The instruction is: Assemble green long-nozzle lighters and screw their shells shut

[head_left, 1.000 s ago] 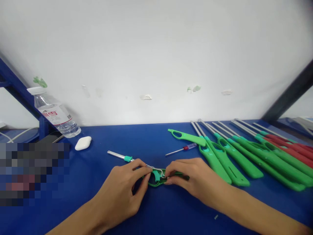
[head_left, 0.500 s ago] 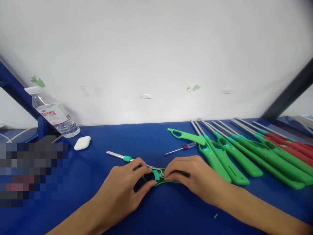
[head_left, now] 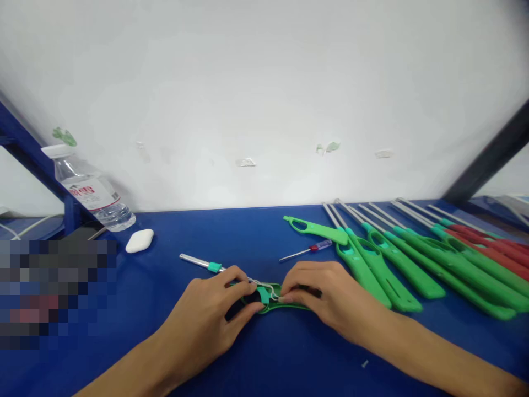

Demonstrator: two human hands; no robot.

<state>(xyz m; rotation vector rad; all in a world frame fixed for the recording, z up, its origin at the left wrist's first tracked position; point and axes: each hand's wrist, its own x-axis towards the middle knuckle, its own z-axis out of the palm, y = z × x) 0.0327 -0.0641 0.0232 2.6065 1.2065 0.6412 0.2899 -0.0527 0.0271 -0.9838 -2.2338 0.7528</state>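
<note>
An opened long-nosed lighter lies on the blue table, its green half shell [head_left: 264, 310] facing up. The metal tube [head_left: 194, 260] points to the upper left, with a teal collar [head_left: 214, 267] round it. My left hand [head_left: 219, 306] is closed on the shell, thumb and fingers either side of the teal trigger piece [head_left: 263, 295]. A thin white wire [head_left: 270, 290] loops inside the shell. My right hand [head_left: 318, 286] pinches at this wire, fingertips down in the shell; its palm hides the shell's right end.
Behind my right hand lie a loose green shell half [head_left: 318, 230] and a screwdriver [head_left: 308, 251]. Several green lighters [head_left: 405, 270] and red ones [head_left: 491, 248] line the right. A small screw [head_left: 365, 364] lies in front. A white case [head_left: 139, 241] and leaning water bottle [head_left: 93, 190] are left.
My right fingertips have shifted slightly inside the shell, and a bit more of the wire shows beside them. My left hand keeps its hold.
</note>
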